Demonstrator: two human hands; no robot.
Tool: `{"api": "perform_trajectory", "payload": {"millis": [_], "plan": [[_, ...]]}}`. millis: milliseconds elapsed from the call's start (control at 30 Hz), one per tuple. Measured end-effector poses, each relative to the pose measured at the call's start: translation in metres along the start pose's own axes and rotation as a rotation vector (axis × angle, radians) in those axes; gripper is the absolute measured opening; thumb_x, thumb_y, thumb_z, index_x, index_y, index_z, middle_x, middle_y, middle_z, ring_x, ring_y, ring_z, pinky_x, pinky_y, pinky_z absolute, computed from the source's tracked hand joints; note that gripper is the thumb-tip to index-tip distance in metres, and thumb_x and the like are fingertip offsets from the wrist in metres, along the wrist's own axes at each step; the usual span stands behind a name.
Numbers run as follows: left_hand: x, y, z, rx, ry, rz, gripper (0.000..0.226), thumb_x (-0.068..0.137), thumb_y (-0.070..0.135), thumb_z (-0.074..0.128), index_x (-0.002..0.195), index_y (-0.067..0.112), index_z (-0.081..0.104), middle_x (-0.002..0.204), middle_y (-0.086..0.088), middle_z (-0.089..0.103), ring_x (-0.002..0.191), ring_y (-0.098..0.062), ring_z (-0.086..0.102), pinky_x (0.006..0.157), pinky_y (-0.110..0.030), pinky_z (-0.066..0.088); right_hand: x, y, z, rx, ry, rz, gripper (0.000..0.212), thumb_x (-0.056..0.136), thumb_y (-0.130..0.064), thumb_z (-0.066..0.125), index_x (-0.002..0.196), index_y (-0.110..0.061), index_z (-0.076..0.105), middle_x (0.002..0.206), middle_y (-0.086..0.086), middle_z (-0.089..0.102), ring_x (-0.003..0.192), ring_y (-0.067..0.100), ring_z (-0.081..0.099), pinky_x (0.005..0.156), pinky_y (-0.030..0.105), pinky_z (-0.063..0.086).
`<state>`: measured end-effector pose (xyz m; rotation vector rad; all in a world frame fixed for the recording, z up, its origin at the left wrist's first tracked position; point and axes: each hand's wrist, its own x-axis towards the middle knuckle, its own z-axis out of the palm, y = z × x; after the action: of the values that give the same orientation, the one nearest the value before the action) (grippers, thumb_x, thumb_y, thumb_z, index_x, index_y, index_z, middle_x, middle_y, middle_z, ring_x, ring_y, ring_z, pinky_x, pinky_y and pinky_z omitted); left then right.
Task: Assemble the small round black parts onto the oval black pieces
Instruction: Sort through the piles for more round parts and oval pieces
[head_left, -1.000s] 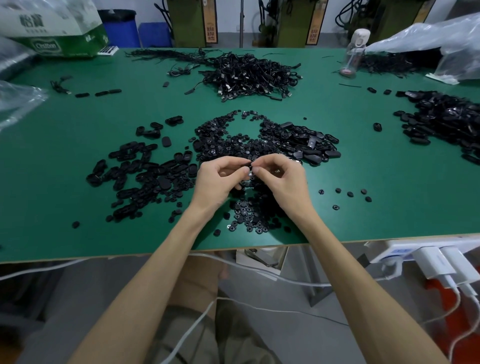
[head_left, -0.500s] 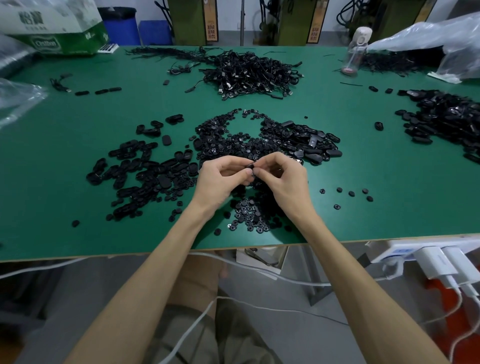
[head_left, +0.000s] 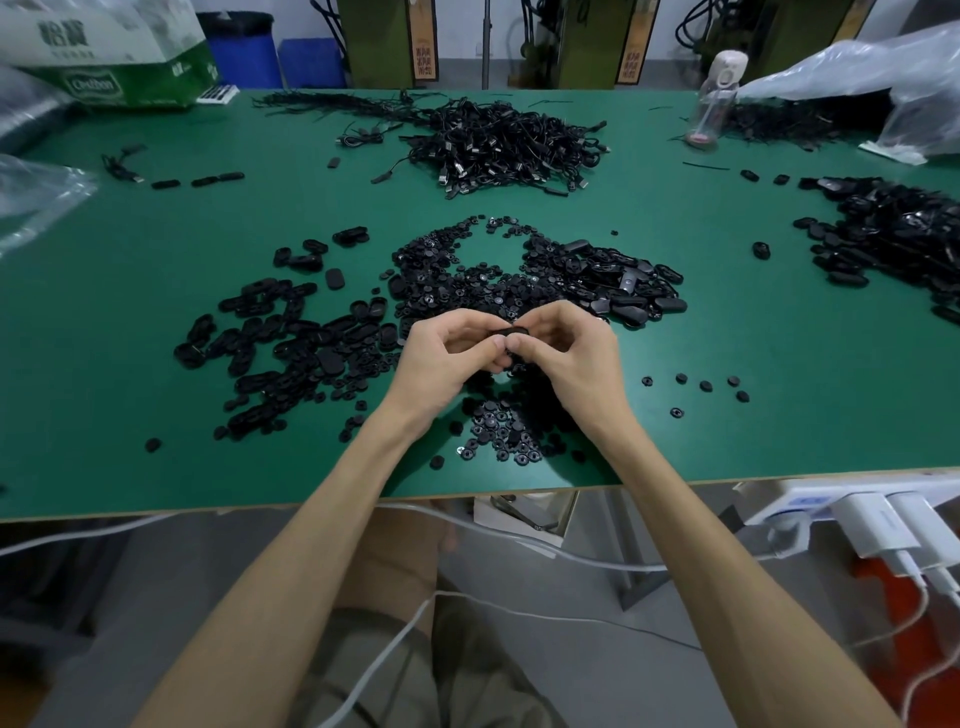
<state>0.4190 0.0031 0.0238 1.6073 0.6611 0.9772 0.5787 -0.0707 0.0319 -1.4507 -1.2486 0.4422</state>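
1. Our left hand and right hand met at frame centre, fingers curled, both pinching one oval black piece.
2. Just below them, small round black parts lay heaped on the green table.

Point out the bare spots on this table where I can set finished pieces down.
Widest: right of the right hand, past the loose round parts, up to the right pile. Also the table's near left corner, left of the oval pieces, and the strip between the cable heap and middle pile. Crowded under the left hand and right hand.
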Motion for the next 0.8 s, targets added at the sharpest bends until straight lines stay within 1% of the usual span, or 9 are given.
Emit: {"api": "perform_trajectory", "payload": {"millis": [133,200,300,400,500,533,600,667,800], "plan": [[0.0006,-0.0011,0.0010,0.014,-0.017,-0.008,0.020,0.093,0.001,0.073,0.111,-0.007,0.071,0.096,-0.022,0.077,0.079,-0.023,0.075,0.075,-0.031,0.062,-0.0003,0.0026,0.0007,0.086,0.004,0.021,0.015,0.084,-0.017,0.085,0.090,-0.009,0.074,0.080,0.004,0.076,0.078,0.026,0.071,0.070,0.035,0.057],[0.0006,-0.0014,0.0010,0.022,-0.013,-0.003,0.020,0.093,0.003,0.074,0.111,-0.005,0.071,0.095,-0.022,0.077,0.079,-0.024,0.076,0.075,-0.031,0.062,-0.0007,0.0031,0.0005,0.112,-0.004,0.025,0.013,0.085,-0.015,0.085,0.089,-0.008,0.075,0.079,0.007,0.076,0.078,0.031,0.070,0.070,0.040,0.057],[0.0009,-0.0017,-0.0001,0.041,-0.008,0.004,0.019,0.092,0.003,0.075,0.110,-0.003,0.072,0.093,-0.020,0.077,0.080,-0.022,0.075,0.075,-0.029,0.061,-0.0006,0.0036,0.0004,0.128,-0.030,0.019,0.010,0.086,-0.013,0.083,0.088,-0.009,0.074,0.079,0.008,0.075,0.073,0.026,0.068,0.071,0.042,0.056],[0.0013,-0.0024,-0.0007,0.047,0.001,0.007,0.018,0.091,0.000,0.075,0.109,0.002,0.073,0.090,-0.019,0.077,0.078,-0.019,0.074,0.076,-0.026,0.059,-0.0001,0.0038,0.0009,0.142,-0.050,0.014,0.009,0.087,-0.011,0.082,0.088,-0.010,0.073,0.080,0.009,0.075,0.076,0.031,0.068,0.075,0.050,0.056],[0.0011,-0.0029,0.0000,0.035,0.009,0.001,0.018,0.091,-0.002,0.074,0.109,0.003,0.074,0.088,-0.016,0.077,0.078,-0.018,0.074,0.076,-0.026,0.060,0.0002,0.0050,0.0008,0.147,-0.046,0.021,0.009,0.088,-0.012,0.082,0.091,-0.011,0.073,0.077,0.002,0.073,0.073,0.021,0.066,0.076,0.051,0.056],[0.0012,-0.0029,0.0000,0.028,0.010,-0.002,0.018,0.092,-0.003,0.073,0.108,0.004,0.074,0.088,-0.015,0.077,0.079,-0.018,0.075,0.077,-0.027,0.060,0.0002,0.0056,0.0010,0.153,-0.046,0.026,0.008,0.088,-0.012,0.081,0.092,-0.011,0.074,0.078,0.002,0.073,0.073,0.022,0.066,0.077,0.052,0.057],[0.0013,-0.0028,-0.0001,0.023,0.012,-0.007,0.019,0.092,-0.003,0.072,0.108,0.007,0.074,0.089,-0.014,0.077,0.080,-0.018,0.075,0.078,-0.028,0.060,0.0002,0.0063,0.0013,0.154,-0.046,0.027,0.006,0.090,-0.012,0.079,0.094,-0.010,0.074,0.081,0.007,0.074,0.076,0.031,0.068,0.078,0.055,0.058],[0.0015,-0.0026,-0.0003,0.027,0.012,-0.010,0.020,0.092,-0.004,0.072,0.109,0.007,0.074,0.090,-0.015,0.078,0.080,-0.018,0.075,0.079,-0.028,0.060,0.0005,0.0065,0.0015,0.143,-0.042,0.024,0.007,0.090,-0.011,0.079,0.095,-0.009,0.074,0.082,0.008,0.075,0.078,0.031,0.069,0.078,0.055,0.058],[0.0013,-0.0021,0.0001,0.036,0.004,-0.007,0.021,0.093,-0.005,0.070,0.112,0.004,0.073,0.090,-0.013,0.078,0.081,-0.016,0.076,0.079,-0.026,0.060,0.0011,0.0066,0.0019,0.143,-0.042,0.028,0.009,0.089,-0.009,0.079,0.095,-0.008,0.073,0.084,0.007,0.075,0.077,0.021,0.068,0.079,0.049,0.060]]}}
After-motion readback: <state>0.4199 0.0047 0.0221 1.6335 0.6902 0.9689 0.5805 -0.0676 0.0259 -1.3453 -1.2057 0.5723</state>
